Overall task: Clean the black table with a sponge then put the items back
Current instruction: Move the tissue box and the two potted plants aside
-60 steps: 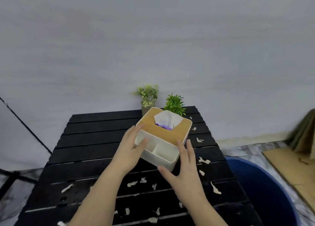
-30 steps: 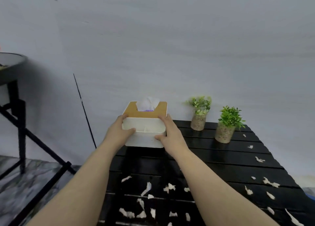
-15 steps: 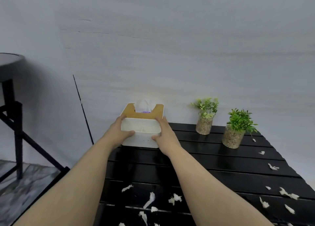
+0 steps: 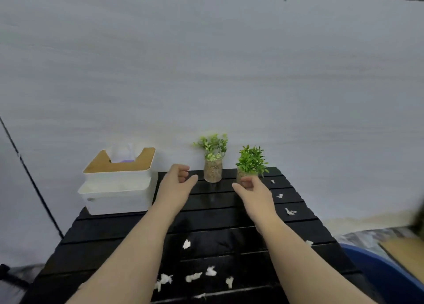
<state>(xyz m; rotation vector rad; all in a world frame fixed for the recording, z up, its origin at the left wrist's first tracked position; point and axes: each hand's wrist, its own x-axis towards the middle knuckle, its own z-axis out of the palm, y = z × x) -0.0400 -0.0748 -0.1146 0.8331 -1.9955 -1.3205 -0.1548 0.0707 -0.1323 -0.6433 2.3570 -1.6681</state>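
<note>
The black slatted table (image 4: 206,225) carries several white paper scraps (image 4: 193,277). A white tissue box with a wooden lid (image 4: 117,184) stands on its far left corner, free of both hands. Two small potted plants stand at the far edge: a pale green plant (image 4: 213,166) and a darker green plant (image 4: 251,163). My left hand (image 4: 176,184) hovers just left of the pale plant, loosely curled and holding nothing. My right hand (image 4: 252,191) is at the darker plant's pot, with its fingers covering the pot's lower part and its thumb apart. No sponge is in view.
A grey wall rises directly behind the table. A blue tub (image 4: 387,274) sits on the floor at the lower right, with a brown board (image 4: 406,251) beyond it. A thin black rod (image 4: 29,175) leans along the wall on the left.
Both hands have set the tissue box on the table's far left corner and let go. They have moved right toward the two plants, and my view has swung right.
</note>
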